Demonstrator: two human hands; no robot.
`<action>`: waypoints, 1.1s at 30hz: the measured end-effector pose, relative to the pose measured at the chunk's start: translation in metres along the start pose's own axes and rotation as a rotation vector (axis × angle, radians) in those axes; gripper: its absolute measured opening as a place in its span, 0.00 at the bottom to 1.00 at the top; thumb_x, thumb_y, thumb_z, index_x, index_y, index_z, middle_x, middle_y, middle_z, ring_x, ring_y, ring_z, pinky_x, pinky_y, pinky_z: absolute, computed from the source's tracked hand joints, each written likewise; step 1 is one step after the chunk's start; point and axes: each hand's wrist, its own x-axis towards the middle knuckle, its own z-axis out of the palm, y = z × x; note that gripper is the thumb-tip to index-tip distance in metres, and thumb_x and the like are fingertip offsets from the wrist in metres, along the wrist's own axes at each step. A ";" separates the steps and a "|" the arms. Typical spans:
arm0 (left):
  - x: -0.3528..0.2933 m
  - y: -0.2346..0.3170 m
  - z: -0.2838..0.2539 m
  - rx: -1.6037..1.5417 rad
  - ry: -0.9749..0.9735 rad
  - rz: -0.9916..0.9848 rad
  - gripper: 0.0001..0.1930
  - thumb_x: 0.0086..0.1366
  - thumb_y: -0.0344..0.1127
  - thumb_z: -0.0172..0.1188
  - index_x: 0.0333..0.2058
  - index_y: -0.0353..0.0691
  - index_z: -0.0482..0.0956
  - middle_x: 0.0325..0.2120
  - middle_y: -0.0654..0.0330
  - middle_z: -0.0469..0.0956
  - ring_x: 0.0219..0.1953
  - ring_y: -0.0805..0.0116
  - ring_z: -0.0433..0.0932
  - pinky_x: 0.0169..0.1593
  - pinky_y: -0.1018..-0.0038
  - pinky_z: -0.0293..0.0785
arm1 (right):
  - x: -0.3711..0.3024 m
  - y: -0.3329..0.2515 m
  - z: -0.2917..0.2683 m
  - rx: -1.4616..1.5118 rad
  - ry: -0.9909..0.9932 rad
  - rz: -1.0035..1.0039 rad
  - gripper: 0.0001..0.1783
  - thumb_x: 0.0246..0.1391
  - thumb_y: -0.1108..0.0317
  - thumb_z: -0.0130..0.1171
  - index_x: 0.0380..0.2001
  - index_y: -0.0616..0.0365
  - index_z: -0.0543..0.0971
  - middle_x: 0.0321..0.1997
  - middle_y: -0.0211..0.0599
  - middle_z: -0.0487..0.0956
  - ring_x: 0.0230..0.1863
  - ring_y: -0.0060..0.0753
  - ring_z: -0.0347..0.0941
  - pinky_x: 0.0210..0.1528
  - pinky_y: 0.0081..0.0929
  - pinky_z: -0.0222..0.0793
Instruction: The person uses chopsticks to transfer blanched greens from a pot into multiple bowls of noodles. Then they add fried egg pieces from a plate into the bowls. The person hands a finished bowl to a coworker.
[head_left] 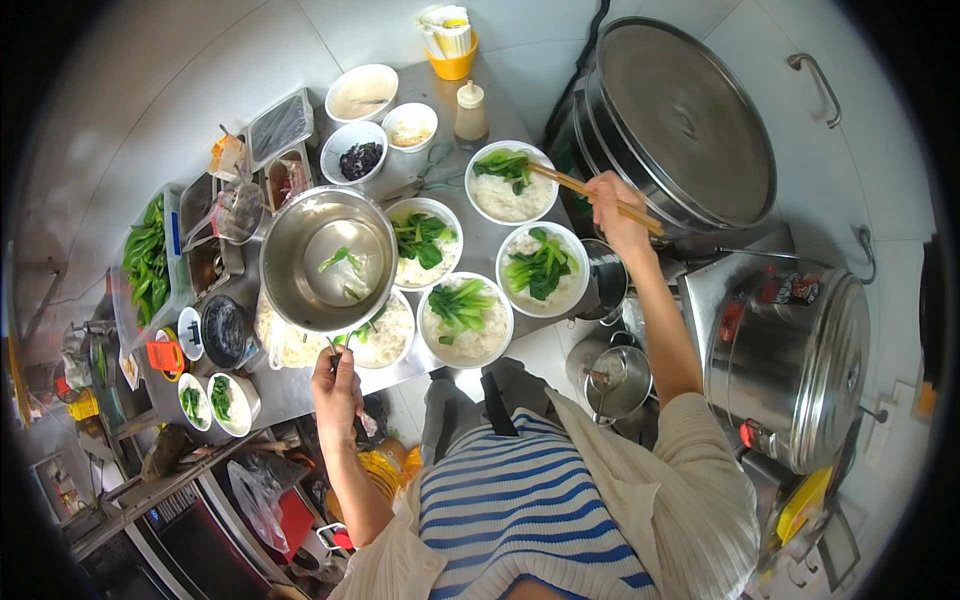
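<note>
My left hand (338,392) is closed around the handle of a steel saucepan (285,225), tilted so its inside shows a few leafy greens (344,262) at the bottom. In my right hand (620,215) is a pair of chopsticks (580,186). Their tips touch the greens (503,165) on the rice in the far white bowl (511,212). Nearer me stand two more bowls of rice topped with greens, a right bowl (556,302) and a middle bowl (478,353). Another bowl (450,222) sits beside the saucepan, which partly covers a further rice bowl (402,345).
A large lidded steel pot (690,120) stands at the far right, a steel drum (780,360) nearer. Green peppers (150,265) fill a tub at left. Bowls of dark food (360,160), a squeeze bottle (471,112) and a yellow cup (455,66) line the counter's back.
</note>
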 end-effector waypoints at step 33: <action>-0.026 -0.014 0.000 0.124 -0.133 -0.008 0.08 0.66 0.35 0.53 0.38 0.38 0.70 0.16 0.72 0.63 0.17 0.83 0.59 0.22 0.83 0.57 | -0.007 -0.145 0.080 0.235 -0.688 -0.536 0.25 0.62 0.52 0.46 0.26 0.66 0.74 0.21 0.39 0.72 0.21 0.35 0.71 0.22 0.24 0.64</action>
